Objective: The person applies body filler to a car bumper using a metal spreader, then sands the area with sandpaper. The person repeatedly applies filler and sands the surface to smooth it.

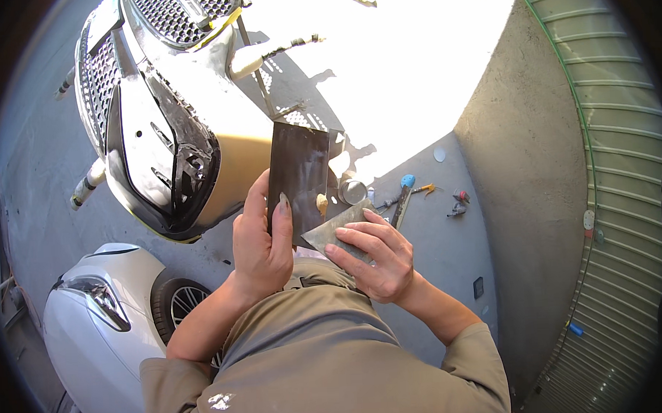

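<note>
My left hand (262,243) grips a dark rectangular plate (297,160) by its lower left side, thumb across its face. A small beige dab of paste (321,204) shows near the plate's right edge. In my right hand (377,256) is a thin grey spreader (339,226) with a straight edge, fingers pressed along its top. One corner of the spreader lies close to the plate's lower end; whether they touch I cannot tell. Beyond the hands, to the left, a car bumper (236,155) with dark mesh grilles and a headlight opening is held up on a stand.
A white car (103,320) is at lower left. On the grey floor to the right lie a round tin (352,191), a blue-headed tool (406,185), an orange-and-yellow tool (426,189) and small red-and-grey parts (459,203). A corrugated wall (621,157) runs along the right.
</note>
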`<state>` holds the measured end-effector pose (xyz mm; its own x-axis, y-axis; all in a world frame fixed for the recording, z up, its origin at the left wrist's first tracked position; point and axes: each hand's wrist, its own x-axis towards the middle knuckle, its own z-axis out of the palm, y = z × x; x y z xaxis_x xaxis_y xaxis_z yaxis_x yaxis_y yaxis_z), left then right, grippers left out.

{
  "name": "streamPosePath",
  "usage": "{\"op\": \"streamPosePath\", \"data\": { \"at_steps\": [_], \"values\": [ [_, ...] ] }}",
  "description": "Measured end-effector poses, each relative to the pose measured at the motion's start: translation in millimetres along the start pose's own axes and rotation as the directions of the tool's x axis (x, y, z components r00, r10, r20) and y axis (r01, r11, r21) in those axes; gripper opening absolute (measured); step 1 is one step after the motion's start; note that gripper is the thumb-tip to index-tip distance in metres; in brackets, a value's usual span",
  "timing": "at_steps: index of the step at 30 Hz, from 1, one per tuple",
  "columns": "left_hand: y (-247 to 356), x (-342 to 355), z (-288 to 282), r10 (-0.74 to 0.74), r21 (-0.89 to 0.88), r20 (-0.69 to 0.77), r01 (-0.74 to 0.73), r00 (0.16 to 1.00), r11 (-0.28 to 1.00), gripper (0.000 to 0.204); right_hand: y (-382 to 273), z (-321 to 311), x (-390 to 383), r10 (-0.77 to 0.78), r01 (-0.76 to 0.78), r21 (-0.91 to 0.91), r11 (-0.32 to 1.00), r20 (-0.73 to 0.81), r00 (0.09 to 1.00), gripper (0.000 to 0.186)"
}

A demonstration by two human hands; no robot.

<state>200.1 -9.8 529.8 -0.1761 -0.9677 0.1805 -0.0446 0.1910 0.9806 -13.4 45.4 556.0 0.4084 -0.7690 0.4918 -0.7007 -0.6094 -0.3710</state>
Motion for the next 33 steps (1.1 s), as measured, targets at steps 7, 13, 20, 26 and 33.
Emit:
{"op": "streamPosePath", "data": {
  "at_steps": [7, 13, 20, 26, 33],
  "values": [
    [15.4, 24.5, 23.7, 0.186, -0.016, 0.173, -0.186, 0.967, 0.982, 0.040, 15.3, -7.4, -31.3, 0.007, -0.022, -0.250, 0.968, -0.062, 0.998, 0.032],
    [-8.7, 49.9, 58.3, -0.112, 0.113, 0.167, 0.093, 0.980, 0.989, 0.031, 193.1, -20.0, -106.2, 0.867, -0.839, -0.327, 0.435, -0.100, 0.488, 0.022],
    [-62.4, -5.2, 81.7, -0.500, -0.218, 0.143, 0.520, 0.854, 0.826, 0.038, 178.3, 16.9, -150.6, 0.909, -0.691, 0.721, 0.045, 0.258, 0.328, 0.025],
    [-33.8, -17.4, 150.4, -0.493, -0.645, 0.216, 0.502, 0.843, 0.577, 0.041, 124.3, 12.9, -102.0, 0.692, -0.582, 0.813, 0.038, 0.399, 0.602, 0.051],
    [5.2, -2.9, 132.1, -0.363, -0.025, 0.345, 0.396, 0.865, 0.918, 0.033, 189.9, -67.6, -105.7, 0.666, -0.705, 0.685, 0.183, 0.441, 0.601, 0.037]
  ]
}}
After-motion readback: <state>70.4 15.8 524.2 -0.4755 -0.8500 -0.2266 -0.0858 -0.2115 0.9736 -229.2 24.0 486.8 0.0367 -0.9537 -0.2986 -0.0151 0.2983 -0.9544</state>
